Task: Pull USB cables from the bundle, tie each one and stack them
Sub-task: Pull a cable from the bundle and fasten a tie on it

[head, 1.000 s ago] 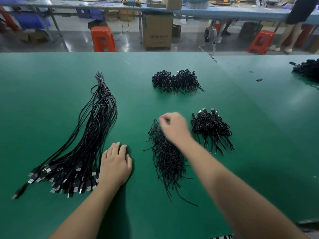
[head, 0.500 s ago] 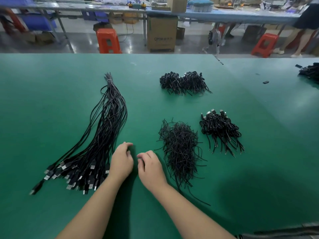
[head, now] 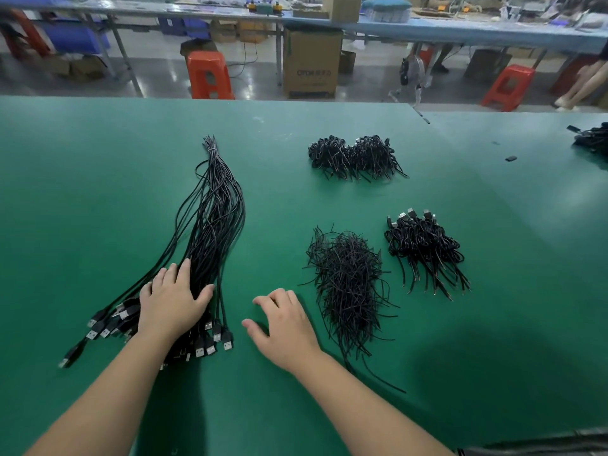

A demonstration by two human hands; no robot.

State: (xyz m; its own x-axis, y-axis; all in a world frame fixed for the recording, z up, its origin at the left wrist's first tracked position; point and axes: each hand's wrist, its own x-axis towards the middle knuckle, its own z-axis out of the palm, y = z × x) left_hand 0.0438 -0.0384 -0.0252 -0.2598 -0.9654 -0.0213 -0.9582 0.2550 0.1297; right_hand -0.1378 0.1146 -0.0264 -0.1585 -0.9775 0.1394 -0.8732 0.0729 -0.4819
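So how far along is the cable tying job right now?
Done: two heaps of tied cables, the far heap and the right stack. In hand: the left hand rests on the long bundle near its USB plugs; no cable is pulled out yet. The right hand holds nothing, beside the pile of ties. Left: most of the bundle, untied.

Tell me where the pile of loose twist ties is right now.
In the head view, the pile of loose twist ties lies on the green table, just right of the right hand and left of the nearer stack of tied cables.
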